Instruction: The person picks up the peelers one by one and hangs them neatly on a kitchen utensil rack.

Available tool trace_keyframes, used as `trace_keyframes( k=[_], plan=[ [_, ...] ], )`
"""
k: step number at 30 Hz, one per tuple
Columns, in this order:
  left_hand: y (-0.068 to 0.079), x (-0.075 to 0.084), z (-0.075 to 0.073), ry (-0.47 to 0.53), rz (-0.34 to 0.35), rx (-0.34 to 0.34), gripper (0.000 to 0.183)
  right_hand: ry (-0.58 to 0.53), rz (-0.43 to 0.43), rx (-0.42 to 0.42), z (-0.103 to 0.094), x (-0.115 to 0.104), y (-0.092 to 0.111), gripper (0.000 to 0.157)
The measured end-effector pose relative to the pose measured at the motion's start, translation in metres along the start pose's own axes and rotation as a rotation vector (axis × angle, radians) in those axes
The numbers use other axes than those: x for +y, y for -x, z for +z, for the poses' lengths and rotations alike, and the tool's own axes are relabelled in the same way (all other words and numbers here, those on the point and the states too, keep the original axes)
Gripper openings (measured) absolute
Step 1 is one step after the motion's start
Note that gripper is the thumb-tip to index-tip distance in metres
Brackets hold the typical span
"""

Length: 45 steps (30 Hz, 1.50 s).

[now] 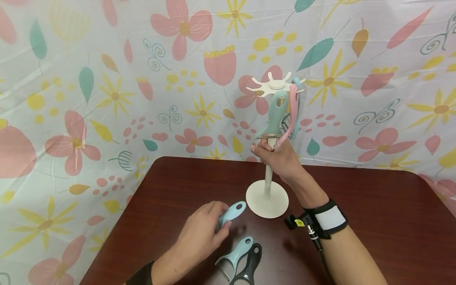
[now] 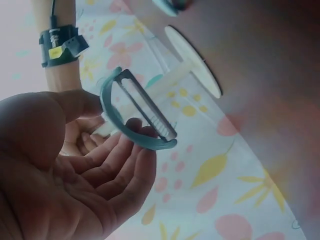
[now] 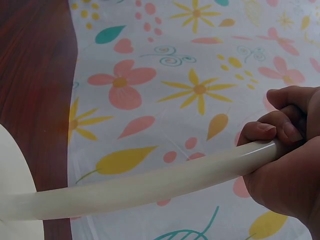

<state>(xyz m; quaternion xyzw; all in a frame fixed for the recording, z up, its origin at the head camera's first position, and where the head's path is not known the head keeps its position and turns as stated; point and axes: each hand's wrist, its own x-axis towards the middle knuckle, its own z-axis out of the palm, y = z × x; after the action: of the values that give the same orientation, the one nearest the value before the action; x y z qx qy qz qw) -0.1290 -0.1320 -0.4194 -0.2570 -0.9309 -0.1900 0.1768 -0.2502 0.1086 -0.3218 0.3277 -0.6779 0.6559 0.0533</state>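
Observation:
My left hand pinches a light blue peeler over the table, its handle pointing toward the stand's base. The left wrist view shows this peeler's curved head and metal blade beside my fingers. Farther back, my right hand grips the pole of a white rotating-style rack with a round base and a spoked top. From the spokes hang a mint green peeler, a pink peeler and a blue utensil, mostly hidden behind the pink one.
Near the table's front lie another light blue peeler and a black peeler, side by side and overlapping. The dark brown table ends at a flower-patterned cloth behind and to the left. A cable runs down from the right wrist's camera.

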Motion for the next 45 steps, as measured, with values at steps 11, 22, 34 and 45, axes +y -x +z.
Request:
trace_keyframes(
  k=[11,22,34,45],
  plan=[
    [-0.020,0.009,-0.012,0.114,-0.002,0.175,0.030,-0.020,0.001,0.005,0.000,0.002,0.000,0.049],
    [-0.043,0.018,-0.015,0.222,-0.008,0.211,0.032,-0.018,-0.023,0.014,0.000,0.003,0.000,0.053],
    [-0.060,0.029,-0.017,0.368,0.042,0.297,0.034,-0.024,-0.004,0.030,0.001,0.002,0.000,0.049],
    [-0.073,0.038,-0.026,0.397,0.096,0.391,0.036,-0.008,0.031,0.059,0.002,0.002,0.001,0.050]
  ],
)
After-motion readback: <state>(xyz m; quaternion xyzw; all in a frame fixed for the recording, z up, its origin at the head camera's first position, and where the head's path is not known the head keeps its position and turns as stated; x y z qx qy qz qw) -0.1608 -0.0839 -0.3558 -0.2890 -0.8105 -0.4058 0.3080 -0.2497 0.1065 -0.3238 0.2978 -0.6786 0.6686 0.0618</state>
